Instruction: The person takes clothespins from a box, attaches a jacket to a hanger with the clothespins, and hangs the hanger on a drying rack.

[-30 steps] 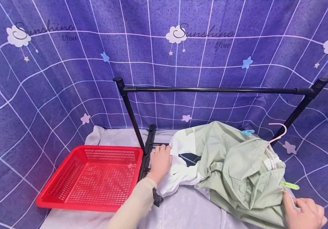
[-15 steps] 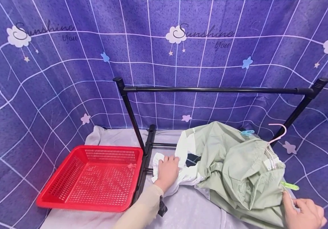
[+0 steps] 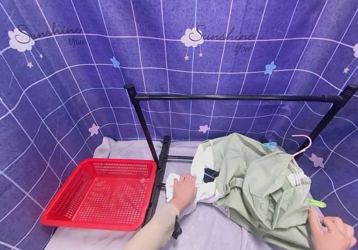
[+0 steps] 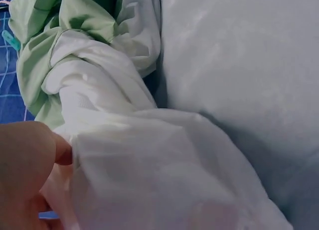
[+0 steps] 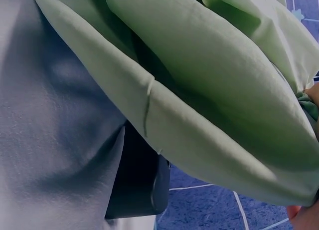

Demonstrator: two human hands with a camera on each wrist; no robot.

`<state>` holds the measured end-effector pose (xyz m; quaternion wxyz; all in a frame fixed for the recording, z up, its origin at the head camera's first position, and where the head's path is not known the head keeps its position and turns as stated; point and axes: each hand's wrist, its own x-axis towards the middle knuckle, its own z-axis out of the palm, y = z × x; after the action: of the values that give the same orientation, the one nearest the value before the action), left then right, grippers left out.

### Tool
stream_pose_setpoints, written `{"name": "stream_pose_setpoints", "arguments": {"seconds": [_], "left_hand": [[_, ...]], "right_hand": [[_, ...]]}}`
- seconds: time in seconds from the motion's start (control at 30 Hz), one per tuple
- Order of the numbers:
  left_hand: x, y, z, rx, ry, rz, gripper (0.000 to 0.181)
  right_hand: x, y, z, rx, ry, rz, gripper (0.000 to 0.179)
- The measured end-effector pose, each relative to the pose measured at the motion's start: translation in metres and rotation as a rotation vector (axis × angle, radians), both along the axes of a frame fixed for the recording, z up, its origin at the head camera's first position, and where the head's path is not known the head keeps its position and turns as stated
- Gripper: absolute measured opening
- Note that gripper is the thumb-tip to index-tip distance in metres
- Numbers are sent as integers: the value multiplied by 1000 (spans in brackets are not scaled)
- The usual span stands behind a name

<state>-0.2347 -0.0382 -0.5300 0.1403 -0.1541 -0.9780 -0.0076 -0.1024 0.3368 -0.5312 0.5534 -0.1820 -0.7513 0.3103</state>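
Note:
A pale green garment (image 3: 257, 173) with white lining (image 3: 204, 158) lies bunched at the right in the head view. The hook of a pink hanger (image 3: 302, 149) sticks up from its right end. A blue clothespin (image 3: 269, 145) sits at the far edge of the fabric, a green clothespin (image 3: 316, 202) at the right edge. My left hand (image 3: 184, 190) grips the gathered white cloth (image 4: 139, 165), fingers partly hidden by it. At the garment's near right corner, my right hand (image 3: 332, 229) pinches the green fabric (image 5: 209, 130) between thumb and fingers.
A red perforated basket (image 3: 97, 226) stands at the left. Behind the garment rises a black rack (image 3: 235, 98), its foot bar (image 3: 163, 152) between basket and garment. A grey sheet (image 3: 210, 229) covers the surface. Blue patterned curtains (image 3: 179, 80) enclose the sides and back.
My left hand has moved right and nearer along the white cloth, gathering it and baring more of the rack's lower bars. The right hand stays in place.

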Motion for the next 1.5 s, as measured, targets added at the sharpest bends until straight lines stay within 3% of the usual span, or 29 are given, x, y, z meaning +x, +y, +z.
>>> {"name": "stream_pose_setpoints", "arguments": {"seconds": [0.23,0.53,0.7,1.0,1.2,1.5], "left_hand": [[-1,-6,4,25,-95,-29,36],[-2,-19,16,52,-108,-41,64],[-6,-28,26,89,-40,-41,66],[-15,-48,45,107,120,-40,69],[-17,-61,56,129,160,-18,73],[-25,-84,64,233,218,62,80]], "right_hand": [[-2,-3,4,3,21,-8,33],[-2,6,1,44,0,16,38],[-5,8,0,52,50,5,44],[-5,11,3,79,2,2,62],[-9,14,7,140,71,-19,80],[-13,5,23,216,198,-26,84]]}}
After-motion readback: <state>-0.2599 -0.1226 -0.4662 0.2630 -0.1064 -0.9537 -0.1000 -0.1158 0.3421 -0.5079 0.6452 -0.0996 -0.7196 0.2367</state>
